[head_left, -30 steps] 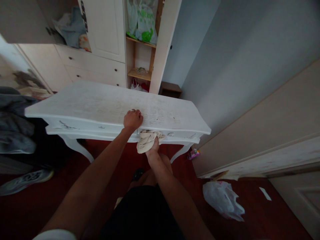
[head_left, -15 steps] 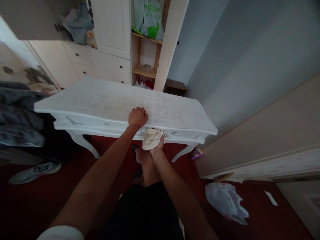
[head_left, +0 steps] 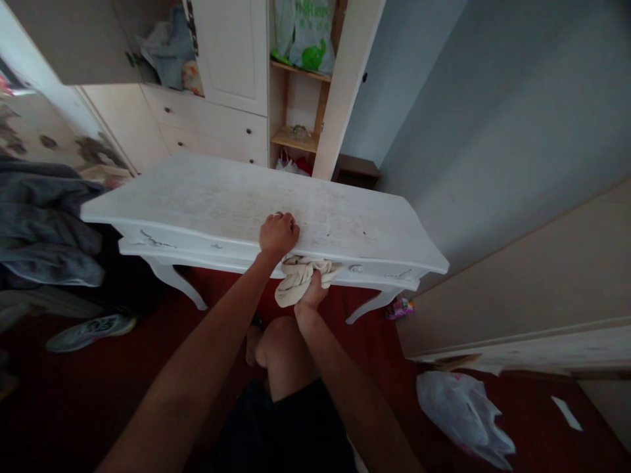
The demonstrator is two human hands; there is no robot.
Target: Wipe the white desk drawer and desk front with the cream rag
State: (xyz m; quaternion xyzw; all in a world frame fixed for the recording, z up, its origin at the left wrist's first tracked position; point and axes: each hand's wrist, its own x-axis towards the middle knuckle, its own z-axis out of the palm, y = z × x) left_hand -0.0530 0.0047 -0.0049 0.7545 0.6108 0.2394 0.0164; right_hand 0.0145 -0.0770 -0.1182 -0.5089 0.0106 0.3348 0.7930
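- Your L hand (head_left: pixel 279 234) is resting on the table (head_left: pixel 355 217), fingers curled in.
- Your R hand (head_left: pixel 313 292) is gripping the cloth (head_left: pixel 297 274) at its front.
- Prob. a wiping step; next move's likely needing firm R grip.

Head view: forward, down; table (head_left: pixel 246 194) seemingly near.

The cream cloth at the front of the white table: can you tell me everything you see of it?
The cream cloth looks soft, plain and thin, bunched into loose, uneven folds, with a rounded flap drooping on its left. The right hand grips it from the near side, hiding part of it. It sits at the front of the white table, just below the tabletop's edge; how much of it touches the table is unclear.
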